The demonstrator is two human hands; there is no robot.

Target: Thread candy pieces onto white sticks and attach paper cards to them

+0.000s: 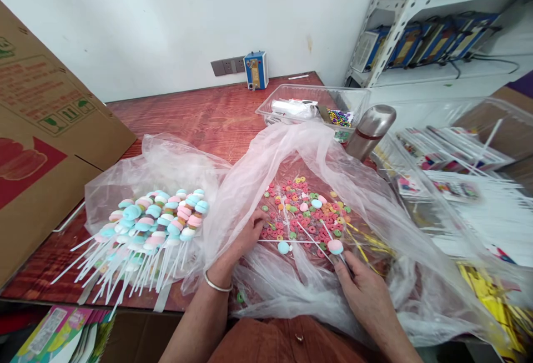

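Colourful ring-shaped cereal pieces point(312, 230) lie scattered inside a spread, clear plastic bag point(233, 196), with loose blue and pink marshmallows point(317, 203) among them. My left hand point(249, 234) is over the left edge of the rings, its fingers bent together; what they pinch, if anything, is hidden. A white stick point(287, 241) lies just right of it. On the right, my right hand point(366, 288) has its thumb and fingers closed at a pink-and-blue marshmallow point(335, 246) and a white stick. Further left rests a pile of marshmallow skewers point(158, 221) on white sticks.
A large cardboard box point(54, 119) borders the left. Behind the bag are a clear tray point(270, 109) of small items and a steel flask point(370, 132). A clear bin point(441, 207) of white sticks and gold ties point(491, 296) are at right. A blue device point(256, 70) stands by the wall.
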